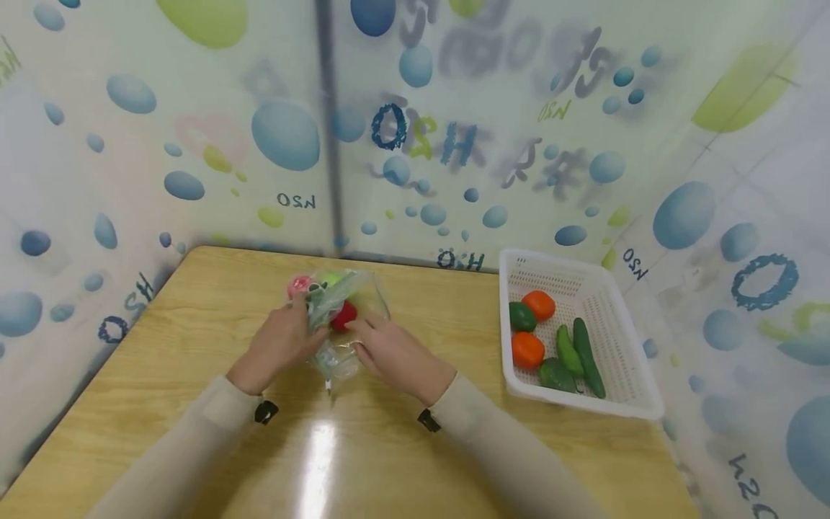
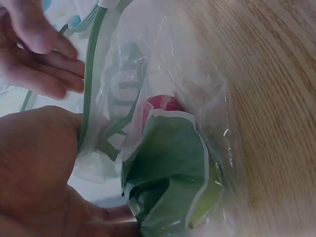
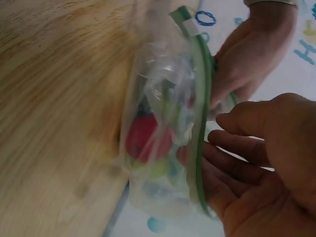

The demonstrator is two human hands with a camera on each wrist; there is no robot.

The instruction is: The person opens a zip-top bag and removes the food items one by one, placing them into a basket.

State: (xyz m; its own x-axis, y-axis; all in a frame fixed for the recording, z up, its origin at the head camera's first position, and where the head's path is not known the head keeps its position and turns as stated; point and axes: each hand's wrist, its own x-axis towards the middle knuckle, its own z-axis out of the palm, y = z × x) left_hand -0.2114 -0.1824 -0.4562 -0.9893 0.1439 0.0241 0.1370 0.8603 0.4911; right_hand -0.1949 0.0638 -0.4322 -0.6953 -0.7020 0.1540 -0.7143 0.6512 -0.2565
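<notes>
A clear zip bag (image 1: 369, 295) with a green closing strip lies on the wooden table. Inside it are a red round item (image 3: 148, 138), a pink one (image 1: 298, 285) and something yellow-green (image 2: 210, 195). My left hand (image 1: 279, 335) holds the bag at its left side, thumb and fingers about the plastic near the mouth. From the other side my right hand (image 1: 398, 357) reaches the bag's mouth; in the right wrist view its fingers (image 3: 227, 163) extend past the green strip, while the thumb stands apart. Folded plastic partly hides the contents.
A white perforated basket (image 1: 622, 360) stands at the right of the table, holding orange-red tomato-like items (image 1: 528, 350), a cucumber (image 1: 586, 357) and several other green vegetables (image 1: 522, 317). A patterned wall (image 1: 415, 202) rises behind the table.
</notes>
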